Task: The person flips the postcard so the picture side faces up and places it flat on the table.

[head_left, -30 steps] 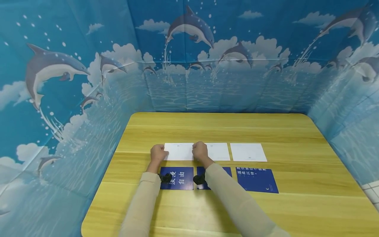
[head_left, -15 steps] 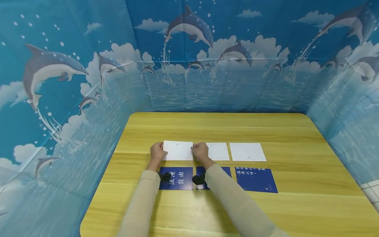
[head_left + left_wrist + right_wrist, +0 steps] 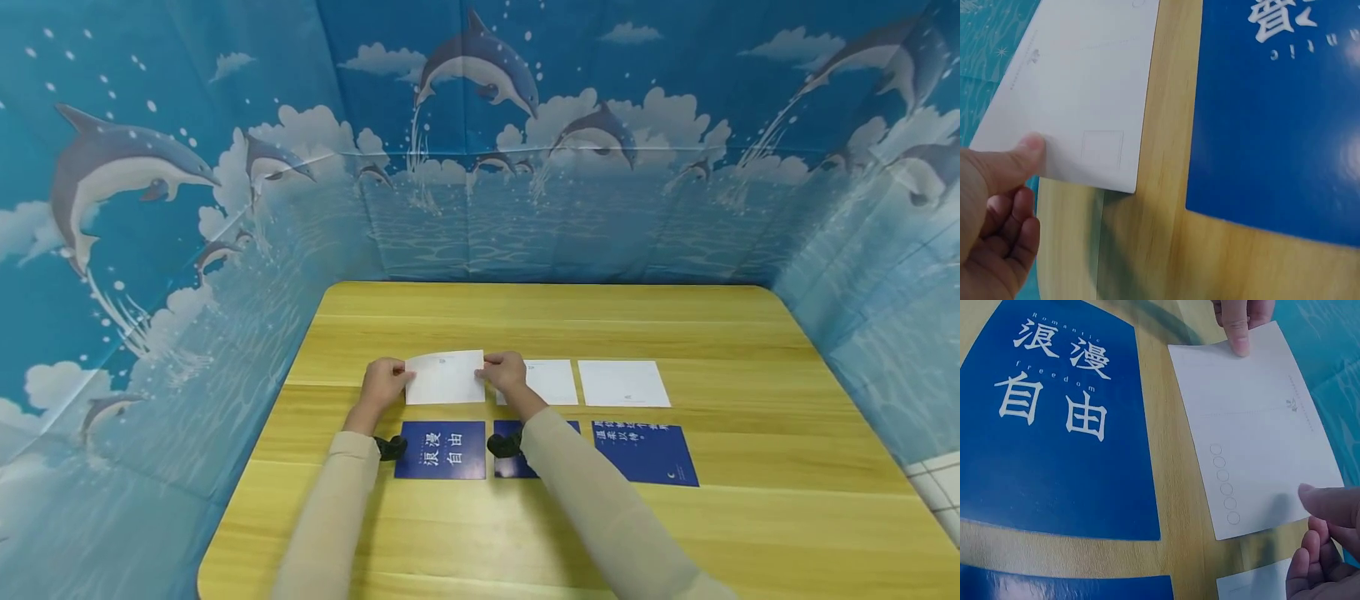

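A white postcard (image 3: 444,380), blank side up with a stamp box and a column of small circles, is tilted with its far edge off the table. My left hand (image 3: 385,382) pinches its left end, thumb on top, as the left wrist view shows. At the opposite end my right hand (image 3: 506,372) pinches it, thumb on top and fingers curled beneath. Just nearer lies a blue postcard (image 3: 441,450) with white Chinese characters, flat on the table. Another white postcard (image 3: 551,383) lies partly behind my right hand.
A third white postcard (image 3: 624,383) lies at the right of the far row. In the near row are a blue postcard (image 3: 515,467) partly under my right forearm and another blue postcard (image 3: 652,457). A dolphin-print curtain (image 3: 480,225) borders the wooden table (image 3: 750,533).
The left white postcard has risen from lying flat, its far edge lifting and bending a little. Both hands have come up with it, the left hand shifting slightly left.
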`<act>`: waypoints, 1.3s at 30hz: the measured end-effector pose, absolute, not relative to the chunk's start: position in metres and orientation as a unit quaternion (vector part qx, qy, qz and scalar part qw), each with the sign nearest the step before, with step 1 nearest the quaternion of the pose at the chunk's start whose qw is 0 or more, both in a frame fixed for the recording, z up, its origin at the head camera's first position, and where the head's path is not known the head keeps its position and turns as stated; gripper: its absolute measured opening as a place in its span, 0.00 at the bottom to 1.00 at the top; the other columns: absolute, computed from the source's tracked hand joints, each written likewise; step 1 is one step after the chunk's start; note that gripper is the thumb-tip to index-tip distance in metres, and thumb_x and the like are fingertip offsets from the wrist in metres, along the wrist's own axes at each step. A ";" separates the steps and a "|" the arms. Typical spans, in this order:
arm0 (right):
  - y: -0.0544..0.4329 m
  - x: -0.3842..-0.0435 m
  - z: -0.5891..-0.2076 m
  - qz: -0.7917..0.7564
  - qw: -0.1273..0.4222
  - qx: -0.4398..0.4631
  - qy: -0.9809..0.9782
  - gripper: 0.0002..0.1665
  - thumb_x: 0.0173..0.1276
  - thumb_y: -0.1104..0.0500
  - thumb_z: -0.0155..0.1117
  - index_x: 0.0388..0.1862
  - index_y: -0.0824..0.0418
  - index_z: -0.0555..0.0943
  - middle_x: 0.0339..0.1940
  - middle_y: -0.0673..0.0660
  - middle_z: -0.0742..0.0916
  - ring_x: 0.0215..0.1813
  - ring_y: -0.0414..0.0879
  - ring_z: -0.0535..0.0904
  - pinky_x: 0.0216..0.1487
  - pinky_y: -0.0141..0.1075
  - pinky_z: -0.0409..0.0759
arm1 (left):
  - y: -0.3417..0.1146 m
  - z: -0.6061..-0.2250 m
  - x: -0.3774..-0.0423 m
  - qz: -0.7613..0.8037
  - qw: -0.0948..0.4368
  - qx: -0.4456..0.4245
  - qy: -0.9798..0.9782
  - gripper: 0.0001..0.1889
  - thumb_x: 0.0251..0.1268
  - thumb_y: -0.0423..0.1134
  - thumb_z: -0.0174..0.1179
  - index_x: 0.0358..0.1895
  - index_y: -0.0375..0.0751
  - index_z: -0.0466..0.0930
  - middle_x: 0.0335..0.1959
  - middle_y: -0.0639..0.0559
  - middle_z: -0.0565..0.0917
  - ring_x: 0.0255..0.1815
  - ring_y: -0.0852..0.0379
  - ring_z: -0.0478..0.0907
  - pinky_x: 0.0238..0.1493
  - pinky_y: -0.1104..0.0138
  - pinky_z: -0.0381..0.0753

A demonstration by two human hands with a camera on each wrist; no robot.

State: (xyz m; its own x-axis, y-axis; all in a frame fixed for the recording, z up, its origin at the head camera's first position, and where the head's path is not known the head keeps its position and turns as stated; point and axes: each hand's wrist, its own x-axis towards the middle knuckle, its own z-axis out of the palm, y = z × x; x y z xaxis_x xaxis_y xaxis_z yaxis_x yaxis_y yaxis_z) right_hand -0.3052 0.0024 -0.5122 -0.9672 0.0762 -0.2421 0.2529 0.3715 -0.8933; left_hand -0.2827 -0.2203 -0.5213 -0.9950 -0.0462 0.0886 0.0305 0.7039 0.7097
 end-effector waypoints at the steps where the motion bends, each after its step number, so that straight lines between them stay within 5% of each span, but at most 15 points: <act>1: 0.002 -0.306 -0.513 -0.548 0.078 0.091 0.828 0.19 0.54 0.68 0.69 0.47 0.69 0.81 0.40 0.61 0.84 0.44 0.52 0.79 0.43 0.37 0.77 | -0.222 -0.521 -0.282 -0.383 0.054 -0.003 -0.922 0.21 0.59 0.33 0.61 0.11 0.41 0.62 0.12 0.53 0.57 0.15 0.56 0.56 0.20 0.66 0.57; 11: 0.008 -0.300 -0.514 -0.490 0.060 0.001 0.870 0.12 0.58 0.65 0.67 0.41 0.70 0.83 0.35 0.60 0.84 0.38 0.50 0.79 0.39 0.38 0.77 | -0.230 -0.516 -0.270 -0.304 0.084 -0.064 -0.947 0.15 0.60 0.37 0.61 0.17 0.37 0.75 0.27 0.47 0.76 0.28 0.52 0.71 0.30 0.60 0.71; 23: 0.018 -0.284 -0.512 -0.478 0.011 -0.107 0.872 0.12 0.62 0.66 0.61 0.43 0.72 0.82 0.42 0.65 0.84 0.44 0.54 0.80 0.41 0.41 0.77 | -0.235 -0.509 -0.255 -0.277 0.091 -0.108 -0.951 0.11 0.61 0.35 0.59 0.22 0.34 0.80 0.29 0.47 0.76 0.33 0.51 0.73 0.36 0.59 0.73; 39: 0.023 -0.270 -0.509 -0.457 0.014 -0.137 0.879 0.11 0.62 0.64 0.62 0.39 0.71 0.83 0.38 0.64 0.84 0.40 0.54 0.80 0.37 0.40 0.78 | -0.245 -0.511 -0.239 -0.377 0.017 -0.092 -0.921 0.12 0.64 0.38 0.56 0.28 0.33 0.82 0.29 0.48 0.77 0.29 0.54 0.70 0.31 0.61 0.70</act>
